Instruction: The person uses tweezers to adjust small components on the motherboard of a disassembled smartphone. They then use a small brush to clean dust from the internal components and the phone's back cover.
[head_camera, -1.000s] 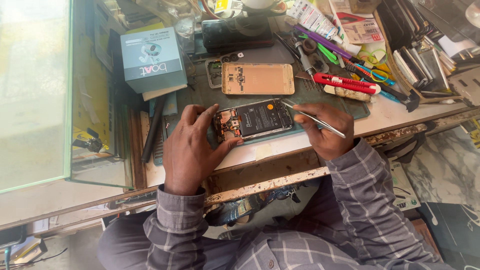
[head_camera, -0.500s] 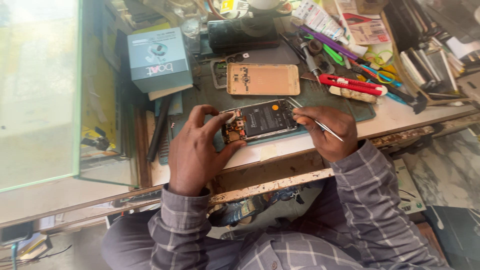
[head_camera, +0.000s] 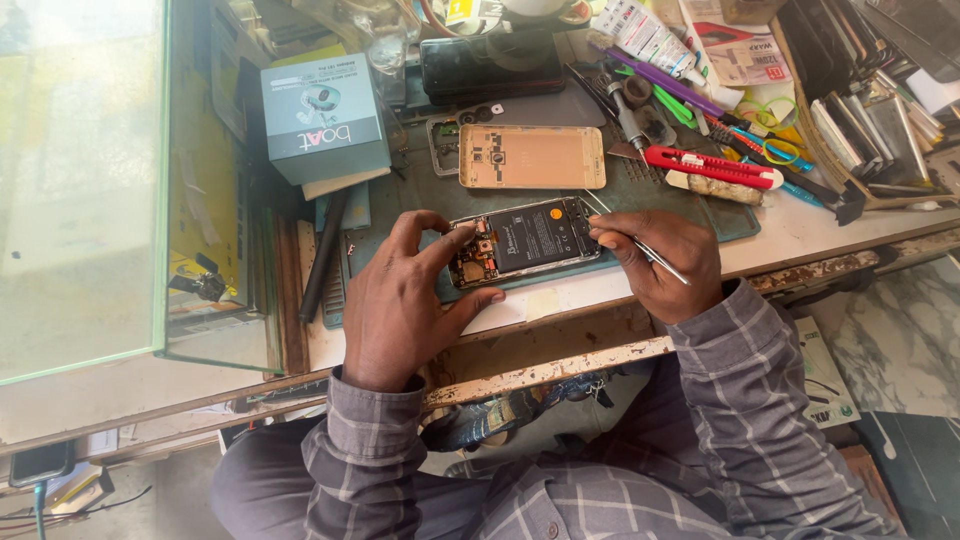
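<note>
Left hand (head_camera: 400, 300) spread wide, thumb and forefinger bracing the left end of the opened smartphone (head_camera: 522, 241), fingers curled at its circuit-board edge. Right hand (head_camera: 660, 262) pinched narrow around metal tweezers (head_camera: 640, 247), held like a pen, tips at the phone's right end; exact contact point too small to tell.

Opened smartphone lies flat on the green work mat (head_camera: 660, 200), back off, black battery and board exposed. Long axis runs left-right, slightly tilted up to the right; board end toward left hand.

Just behind the phone: gold back cover (head_camera: 532, 157), inner face up, same left-right axis. Behind that, a dark phone (head_camera: 490, 65). Left-behind the phone: teal cardboard box (head_camera: 322, 120), closed, contents not visible. Right-behind: red utility knife (head_camera: 712, 165), purple and green tools, clutter. Far left of phone: glass case (head_camera: 80, 180). Black pen-like rod (head_camera: 323, 255) left of the left hand.
</note>
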